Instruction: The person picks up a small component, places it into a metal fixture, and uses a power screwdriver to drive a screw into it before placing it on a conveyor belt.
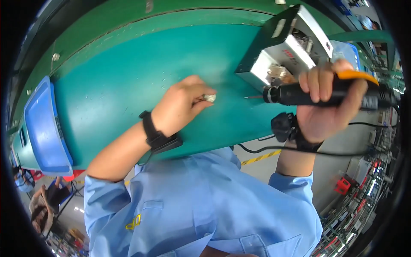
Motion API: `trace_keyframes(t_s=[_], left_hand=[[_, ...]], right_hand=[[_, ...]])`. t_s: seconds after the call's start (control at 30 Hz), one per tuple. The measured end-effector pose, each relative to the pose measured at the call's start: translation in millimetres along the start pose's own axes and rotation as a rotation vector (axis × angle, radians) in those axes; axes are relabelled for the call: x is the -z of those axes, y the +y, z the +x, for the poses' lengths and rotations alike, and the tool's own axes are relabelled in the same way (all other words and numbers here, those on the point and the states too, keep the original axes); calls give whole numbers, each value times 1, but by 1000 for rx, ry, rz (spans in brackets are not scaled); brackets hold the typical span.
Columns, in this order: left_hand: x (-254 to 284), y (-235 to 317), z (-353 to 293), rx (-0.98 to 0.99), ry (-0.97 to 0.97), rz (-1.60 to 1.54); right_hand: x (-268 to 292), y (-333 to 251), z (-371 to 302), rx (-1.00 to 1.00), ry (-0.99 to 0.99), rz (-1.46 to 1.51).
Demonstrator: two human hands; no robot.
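My left hand (182, 103) is over the green mat, its fingers pinched on a small pale metal part (209, 98) that sticks out at the fingertips. My right hand (329, 98) grips a black electric screwdriver (312, 93) with an orange lever along its top. The screwdriver lies level, its thin reddish bit (254, 97) aimed left at the metal part, with a gap between them. What kind of part it is, I cannot make out. A dark band with a small box is strapped round each wrist.
Behind the screwdriver stands a black-and-white divided box (280, 43) with small metal parts inside. A shallow blue tray (47, 128) sits at the table's left end. The screwdriver's black cable (342, 153) hangs past the near edge. Another person (43, 205) is at the far lower left.
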State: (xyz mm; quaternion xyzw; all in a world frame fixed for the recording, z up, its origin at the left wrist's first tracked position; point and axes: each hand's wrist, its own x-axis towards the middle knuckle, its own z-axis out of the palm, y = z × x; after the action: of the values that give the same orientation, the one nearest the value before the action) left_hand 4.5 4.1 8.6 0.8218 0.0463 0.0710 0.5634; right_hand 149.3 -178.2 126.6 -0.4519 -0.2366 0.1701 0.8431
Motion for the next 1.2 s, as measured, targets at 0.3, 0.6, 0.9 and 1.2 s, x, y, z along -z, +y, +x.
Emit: trace_keyframes(t_s=[0.3, 0.6, 0.9, 1.2], left_hand=[[-2, -15, 1, 38, -8, -182], [-1, -16, -1, 51, -22, -120], [1, -17, -1, 32, -27, -137], [-5, -13, 0, -15, 20, -98]], right_hand=[[-45, 43, -19, 110, -231, -184], [-60, 60, -15, 18, -233, -353], [-71, 59, -14, -112, -166, -277], [-55, 52, -14, 114, -276, -571]])
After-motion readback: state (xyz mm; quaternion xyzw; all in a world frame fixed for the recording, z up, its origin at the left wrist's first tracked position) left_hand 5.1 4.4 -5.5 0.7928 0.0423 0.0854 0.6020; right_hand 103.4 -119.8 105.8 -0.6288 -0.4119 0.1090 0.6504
